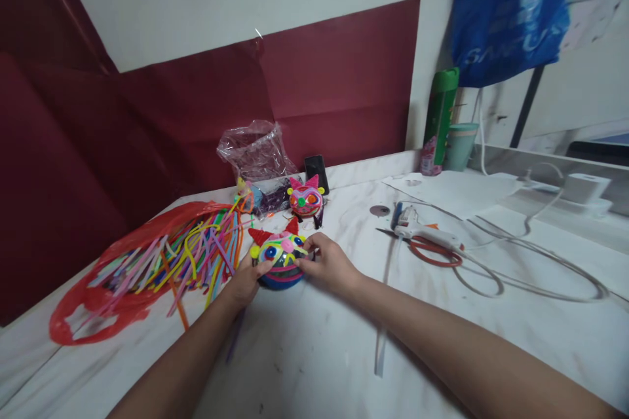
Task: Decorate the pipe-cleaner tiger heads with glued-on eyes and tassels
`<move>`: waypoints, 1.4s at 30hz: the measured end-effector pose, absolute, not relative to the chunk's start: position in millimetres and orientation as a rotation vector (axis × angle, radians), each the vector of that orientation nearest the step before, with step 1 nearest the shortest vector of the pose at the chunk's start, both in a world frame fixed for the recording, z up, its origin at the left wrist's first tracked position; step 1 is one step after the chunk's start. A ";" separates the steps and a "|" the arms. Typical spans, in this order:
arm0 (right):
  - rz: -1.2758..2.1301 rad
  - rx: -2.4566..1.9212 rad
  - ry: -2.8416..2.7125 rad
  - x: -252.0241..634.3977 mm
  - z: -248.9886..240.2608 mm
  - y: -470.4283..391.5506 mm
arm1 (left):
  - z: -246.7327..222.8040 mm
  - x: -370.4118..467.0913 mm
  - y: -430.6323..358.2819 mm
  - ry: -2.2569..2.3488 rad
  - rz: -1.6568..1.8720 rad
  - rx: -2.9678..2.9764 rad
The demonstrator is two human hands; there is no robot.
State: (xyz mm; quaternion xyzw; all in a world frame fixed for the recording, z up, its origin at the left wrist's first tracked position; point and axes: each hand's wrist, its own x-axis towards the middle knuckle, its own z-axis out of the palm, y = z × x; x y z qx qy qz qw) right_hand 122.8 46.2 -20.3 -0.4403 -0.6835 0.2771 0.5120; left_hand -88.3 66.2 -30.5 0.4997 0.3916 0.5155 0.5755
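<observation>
A round pipe-cleaner animal head with red ears, blue eyes, a pink nose patch and a dark blue base sits between my hands above the marble-look tabletop. My left hand is closed around its left side, thumb on the front. On the opposite side my right hand is closed, thumb and fingers pressed on the edge beside the right eye. A short yellow strip shows near those fingertips; whether they pinch it I cannot tell. Just behind stands a similar pink head with red ears and orange eyes.
Many coloured pipe cleaners lie on a red plastic bag at left. At right are scissors, a glue gun with its cord, and a glue stick. Clear plastic wrap and a dark phone are behind.
</observation>
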 end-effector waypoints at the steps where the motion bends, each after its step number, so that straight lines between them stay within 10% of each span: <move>1: 0.664 -1.056 -1.647 123.0 -20.1 46.0 | -30.6 -88.3 66.3 0.916 1.208 1.169; 42: 0.794 -1.221 -1.481 126.6 -18.4 52.6 | -7.7 -89.0 63.9 0.796 1.446 1.018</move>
